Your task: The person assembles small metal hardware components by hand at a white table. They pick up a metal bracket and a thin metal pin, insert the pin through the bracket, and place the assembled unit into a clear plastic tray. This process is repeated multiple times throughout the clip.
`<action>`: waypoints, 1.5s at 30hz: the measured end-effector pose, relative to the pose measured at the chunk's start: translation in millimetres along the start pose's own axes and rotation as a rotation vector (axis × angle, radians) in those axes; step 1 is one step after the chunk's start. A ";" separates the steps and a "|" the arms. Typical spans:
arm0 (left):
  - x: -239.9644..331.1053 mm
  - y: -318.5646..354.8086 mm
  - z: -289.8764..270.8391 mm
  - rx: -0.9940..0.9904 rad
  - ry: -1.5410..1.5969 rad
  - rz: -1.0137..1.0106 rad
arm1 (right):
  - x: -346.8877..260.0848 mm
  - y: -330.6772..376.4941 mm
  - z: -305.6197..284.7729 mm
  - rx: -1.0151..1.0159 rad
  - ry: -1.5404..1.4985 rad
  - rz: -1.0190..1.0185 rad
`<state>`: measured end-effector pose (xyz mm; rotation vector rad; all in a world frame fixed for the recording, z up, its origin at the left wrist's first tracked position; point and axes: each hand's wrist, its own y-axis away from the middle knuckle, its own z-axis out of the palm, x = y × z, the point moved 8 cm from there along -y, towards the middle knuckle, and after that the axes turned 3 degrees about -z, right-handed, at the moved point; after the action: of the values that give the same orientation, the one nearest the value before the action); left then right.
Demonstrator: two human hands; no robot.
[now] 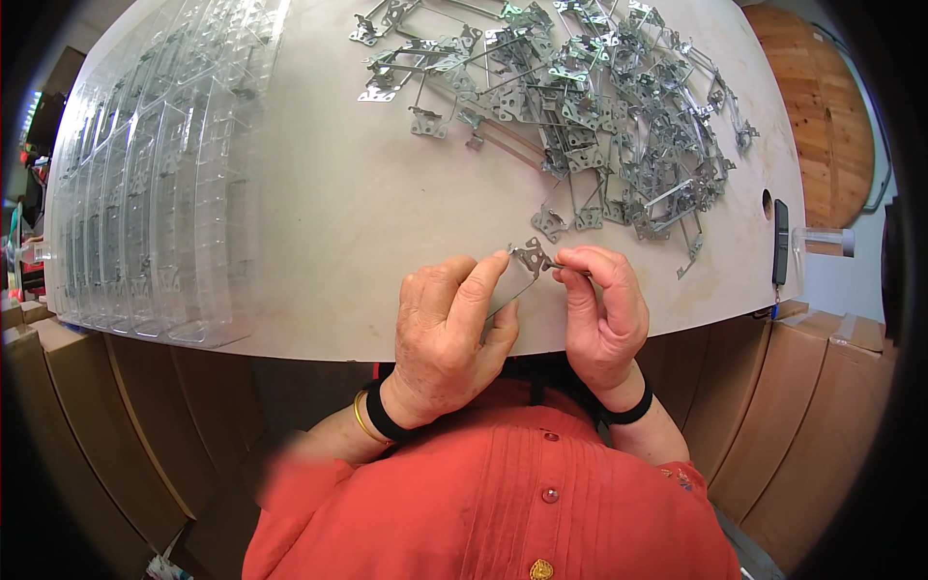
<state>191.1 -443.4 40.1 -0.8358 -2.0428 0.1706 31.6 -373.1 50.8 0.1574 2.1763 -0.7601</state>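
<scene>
Close to the table's near edge, my left hand (452, 314) grips a small metal hinge bracket (533, 255), a flat plate with holes. A thin metal strip runs from the plate back between the thumb and fingers. My right hand (604, 307) is closed in a pinch at the plate's right side, thumb against forefinger. A short dark thin piece (554, 265) shows at those fingertips; its kind is too small to make out. Beyond both hands lies a tangled heap of similar metal brackets with rods (580, 106).
Clear plastic trays (208, 174) with several compartments stand stacked on the left of the white table (358, 222). A dark elongated object (781, 242) sits at the right edge, near a round hole. Cardboard boxes (783, 396) line the space below, and a round wooden board (817, 106) is behind.
</scene>
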 end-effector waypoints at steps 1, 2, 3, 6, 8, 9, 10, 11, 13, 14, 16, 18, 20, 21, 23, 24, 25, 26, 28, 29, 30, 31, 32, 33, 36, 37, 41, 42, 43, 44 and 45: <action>-0.2 0.1 0.1 -0.001 0.001 0.000 | -0.2 -0.2 0.1 -0.003 0.001 -0.004; -0.4 0.4 0.4 -0.001 0.001 0.000 | -0.4 -0.6 0.0 -0.007 0.003 -0.009; -0.6 0.6 0.6 -0.002 0.002 0.001 | -0.5 -0.9 0.1 -0.010 0.005 -0.013; -1.0 1.3 0.9 0.003 0.001 0.006 | 3.8 -0.8 -0.2 0.003 -0.046 0.013; -0.7 0.5 0.4 0.004 0.002 0.008 | 2.7 -0.9 -0.2 0.001 -0.042 0.020; -0.4 0.2 0.1 0.004 0.002 0.010 | 2.1 -1.1 -0.1 0.000 -0.039 0.023; -0.2 0.1 0.0 0.006 0.002 0.010 | 0.9 -1.2 0.0 -0.001 -0.034 0.010; 0.0 0.1 0.0 0.008 0.002 0.010 | -0.1 -1.3 0.1 -0.002 -0.029 -0.004; 0.0 0.6 0.2 0.008 0.001 0.010 | -1.2 -2.0 0.0 -0.002 -0.022 -0.020; -0.3 1.1 0.4 0.008 0.000 0.010 | -1.2 -2.5 -0.2 -0.002 -0.020 -0.024; -0.2 1.4 0.3 0.006 0.000 0.009 | -1.0 -2.2 -0.3 0.001 -0.020 -0.022; 0.3 1.2 -0.1 0.006 0.003 0.008 | -0.2 -0.4 0.1 0.005 -0.024 -0.012; 0.5 1.1 -0.3 0.006 0.001 0.010 | -1.1 -0.4 -0.7 -0.003 -0.017 -0.019; 0.6 1.1 -0.4 0.006 0.001 0.010 | -1.6 -0.5 -0.9 -0.007 -0.014 -0.022; 0.6 1.0 -0.2 0.006 0.000 0.014 | -0.9 -0.9 -1.1 -0.003 -0.030 -0.011; 0.8 1.0 -0.3 0.005 0.000 0.015 | -0.7 -1.1 -1.1 -0.001 -0.038 -0.006; 1.0 0.8 -0.5 0.006 0.000 0.014 | -1.3 -0.9 -0.7 -0.004 -0.037 -0.012; 1.3 0.7 -0.7 0.006 -0.001 0.013 | -1.8 -0.7 -0.3 -0.007 -0.037 -0.017; 1.6 0.7 -0.9 0.007 -0.002 0.011 | -3.0 -0.7 -0.1 -0.014 -0.031 -0.025; 1.3 0.9 -0.8 0.008 -0.004 0.011 | -3.7 -1.1 -0.3 -0.017 -0.026 -0.026; 1.1 1.0 -0.8 0.008 -0.005 0.011 | -4.2 -1.4 -0.4 -0.021 -0.021 -0.028; 1.0 1.1 -0.5 0.008 -0.002 0.012 | -2.7 -1.1 -0.8 -0.017 -0.028 -0.017; 0.8 1.1 -0.2 0.009 0.002 0.013 | -0.8 -0.7 -0.9 -0.013 -0.035 -0.005; 0.7 1.1 0.1 0.009 0.005 0.014 | 0.6 -0.3 -1.3 -0.009 -0.042 0.006; 1.0 0.9 0.0 0.011 0.001 0.012 | -2.1 -0.8 0.0 -0.028 -0.042 -0.015; 1.1 0.9 -0.3 0.010 0.002 0.011 | -2.7 -0.4 -1.6 -0.015 -0.031 -0.022; 1.1 1.1 0.1 0.005 0.015 0.023 | 0.5 4.6 -5.9 0.031 -0.027 -0.022; 1.1 1.1 0.4 0.003 0.021 0.030 | 1.8 5.8 -6.7 0.042 -0.037 -0.016; 2.0 0.9 0.3 -0.005 0.026 0.041 | 2.6 5.9 -7.1 0.051 -0.053 -0.009; 2.9 0.7 0.2 -0.012 0.031 0.052 | 3.4 5.4 -6.9 0.061 -0.069 -0.002; 4.0 0.4 0.5 -0.019 0.035 0.063 | 4.1 4.8 -6.7 0.070 -0.086 0.005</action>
<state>189.5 -440.6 42.4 -0.9094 -1.9891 0.1701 26.1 -366.0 48.8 0.1630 2.0691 -0.8261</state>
